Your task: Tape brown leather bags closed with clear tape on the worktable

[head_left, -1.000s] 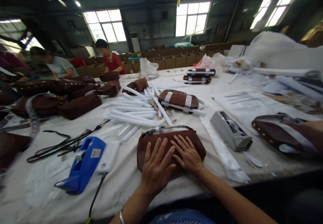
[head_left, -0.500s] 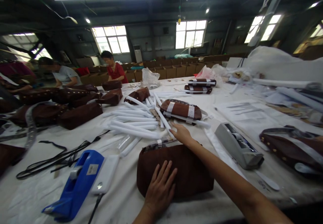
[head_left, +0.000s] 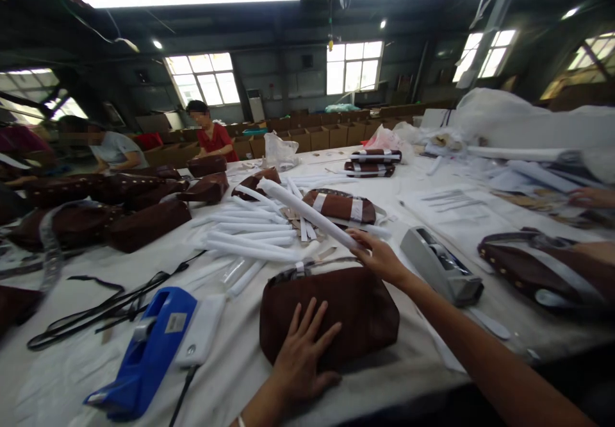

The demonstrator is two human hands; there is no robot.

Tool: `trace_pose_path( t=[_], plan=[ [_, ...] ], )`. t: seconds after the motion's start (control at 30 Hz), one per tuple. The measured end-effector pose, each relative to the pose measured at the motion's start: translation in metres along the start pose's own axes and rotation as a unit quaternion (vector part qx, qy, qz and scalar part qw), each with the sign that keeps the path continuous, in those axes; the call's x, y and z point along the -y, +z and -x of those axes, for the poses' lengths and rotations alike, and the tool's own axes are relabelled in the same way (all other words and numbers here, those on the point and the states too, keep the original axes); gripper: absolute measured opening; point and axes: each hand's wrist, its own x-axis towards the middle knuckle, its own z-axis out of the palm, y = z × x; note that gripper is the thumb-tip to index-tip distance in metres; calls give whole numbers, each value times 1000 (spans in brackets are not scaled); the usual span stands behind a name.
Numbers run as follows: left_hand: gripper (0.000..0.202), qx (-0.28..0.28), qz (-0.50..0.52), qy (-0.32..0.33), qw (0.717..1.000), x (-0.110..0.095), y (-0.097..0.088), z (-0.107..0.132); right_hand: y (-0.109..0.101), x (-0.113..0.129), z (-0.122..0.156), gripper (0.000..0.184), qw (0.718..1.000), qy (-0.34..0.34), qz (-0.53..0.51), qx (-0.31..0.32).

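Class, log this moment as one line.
left hand: on brown bag | right hand: holding white tube | blue tape dispenser: left of bag

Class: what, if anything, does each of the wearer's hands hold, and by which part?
Right hand: a white roll, by its near end. Left hand: nothing, resting on the brown bag.

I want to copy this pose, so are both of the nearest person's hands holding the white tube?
No, only the right hand grips the white tube; the left hand lies spread on the brown bag.
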Motion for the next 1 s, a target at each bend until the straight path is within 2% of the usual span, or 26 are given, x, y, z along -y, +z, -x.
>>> trace_pose_path(
  t=[0.1,0.17,0.23,0.3,0.4,0.53,0.67,0.73,0.87,1.0],
  plan=[
    [101,61,19,-25,998,-3,-6,-5,-43,-8,74,37,999,16,-31,23],
    [94,96,16,-33,995,-4,-10,-9,-66,-12,122,33,997,54,-6,62],
    [83,129,7,-28,991,-3,-17,-14,-80,-15,164,30,992,76,20,94],
    [77,153,0,-15,988,0,-27,-21,-81,-15,197,25,991,75,40,106],
    [75,172,0,3,985,5,-41,-32,-59,-11,229,27,993,52,73,80],
    [68,181,0,25,983,12,-49,-39,-4,-3,236,38,992,-2,126,5],
    [63,172,5,35,984,17,-48,-37,48,-2,218,33,977,-29,188,-98],
    [71,168,13,36,985,18,-47,-34,65,-5,209,32,966,-25,219,-135],
    [89,142,4,32,989,12,-41,-24,80,-11,199,34,958,-15,239,-158],
    [88,114,-4,5,993,3,-32,-15,70,-9,206,28,962,-45,236,-130]
  ],
)
